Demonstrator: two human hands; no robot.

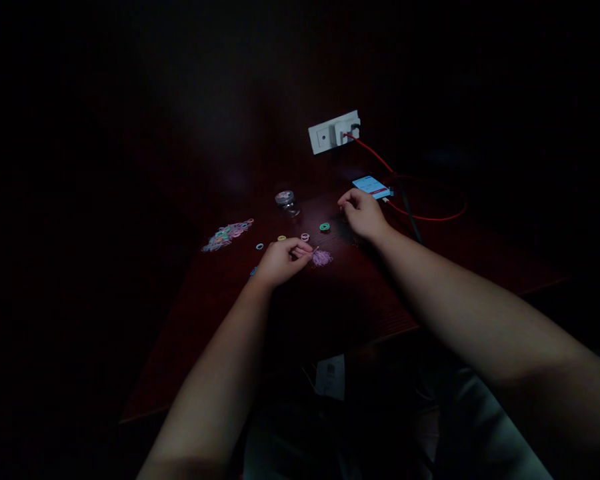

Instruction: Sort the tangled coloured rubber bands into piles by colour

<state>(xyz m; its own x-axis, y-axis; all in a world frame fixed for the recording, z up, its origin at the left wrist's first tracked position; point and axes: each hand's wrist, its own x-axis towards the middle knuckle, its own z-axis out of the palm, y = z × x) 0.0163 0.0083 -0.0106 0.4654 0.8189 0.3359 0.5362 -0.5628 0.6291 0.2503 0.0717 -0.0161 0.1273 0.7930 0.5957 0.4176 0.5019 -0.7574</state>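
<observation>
From my end I have both hands over the dark red table (220, 313). The purple pile (323, 259), a small heap of thin bands, lies on the table just right of the left hand (285, 260), beside its fingertips. That hand has its thumb and forefinger drawn nearly together, the other fingers curled in; a thin pale bit shows at the tips, but I can't tell whether they grip it. The right hand (364, 215) hangs farther off, to the far right of the purple pile. Its fingers are bent and its thumb is close to the forefinger; I can't tell if anything is between them.

Around the left hand I count 4 rings: a blue ring (259, 247) to its left, a yellow ring (281, 238) just beyond its back, a pink ring (305, 237) just past its fingers, and a green ring (325, 227) farther out, between the 2 hands. The left wrist partly hides a blue piece (253, 271).

At far left lies a mixed heap (227, 235) of bands, with a clear jar (287, 203) beyond the rings. The right hand covers part of my view of the lit phone (371, 186); a red cable (373, 152) loops right of it, up to the socket (325, 138).
</observation>
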